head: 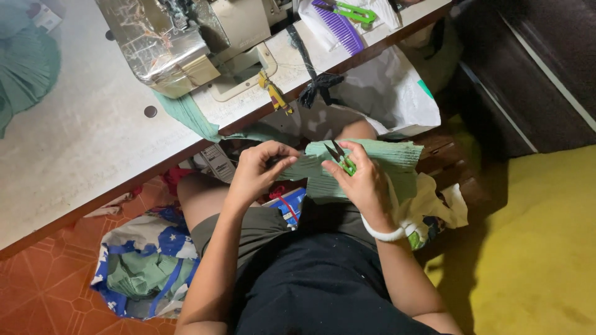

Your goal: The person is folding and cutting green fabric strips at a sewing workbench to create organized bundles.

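Note:
Over my lap, below the table's edge, I hold a piece of pale green pleated fabric (pixel 385 158). My left hand (pixel 257 170) pinches its left end between thumb and fingers. My right hand (pixel 363 180) grips small green-handled thread snips (pixel 343 160), their dark blades pointing up-left at the fabric's upper edge. A white band circles my right wrist. The fabric's lower part is hidden behind my right hand.
A sewing machine (pixel 180 43) stands on the white table (pixel 81 136), with a green fabric strip (pixel 186 115) hanging from it. A purple comb (pixel 340 26) and green scissors (pixel 351 10) lie at the back. A bag of fabric scraps (pixel 146 267) sits on the orange floor.

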